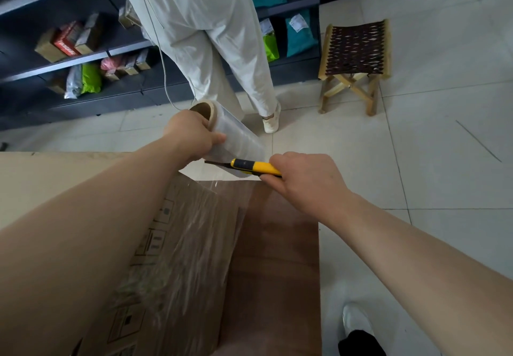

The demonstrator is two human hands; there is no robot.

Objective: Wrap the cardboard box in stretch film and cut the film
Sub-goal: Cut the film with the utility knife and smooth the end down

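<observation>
A large cardboard box (69, 172) fills the lower left, its printed side covered in wrinkled stretch film (191, 233). My left hand (191, 136) grips a roll of stretch film (238, 139) above the box's far corner, thumb on the roll. A sheet of film runs from the roll down to the box. My right hand (302, 178) grips a yellow utility knife (249, 167) by its handle. The dark blade points left, just under the roll and over the film's upper edge.
A brown board or table (280, 258) lies under the box at the right. A person in light trousers (211, 39) stands ahead before dark shelves (83, 61) holding parcels. A wooden folding stool (355, 64) stands at the right on the tiled floor. My shoe (358, 325) shows at the bottom.
</observation>
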